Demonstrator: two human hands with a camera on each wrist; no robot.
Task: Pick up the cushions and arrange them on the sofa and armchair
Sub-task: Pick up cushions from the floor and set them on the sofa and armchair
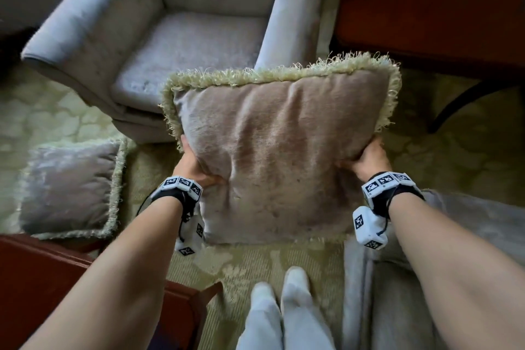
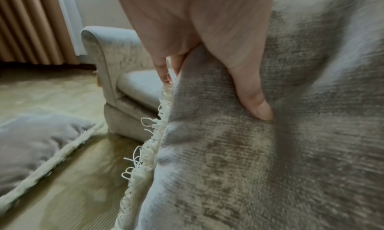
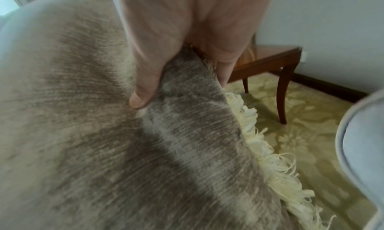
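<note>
I hold the taupe velvet fringed cushion (image 1: 279, 150) up between my left hand (image 1: 196, 165) and right hand (image 1: 366, 159), thumbs pinching its sides. The pale grey velvet armchair (image 1: 181, 45) at eleven o'clock carries no cushion yet. A second grey fringed cushion (image 1: 71, 187) lies on the carpet at nine o'clock, so most work is left, I judge.

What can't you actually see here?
- Held cushion: far face and the fingers behind it are hidden in all views.
- Table top: a blurred object sits at the head view's upper edge.
- Floor cushion: underside unseen.
- Sofa: cut off by the head view's lower right edge.
</note>
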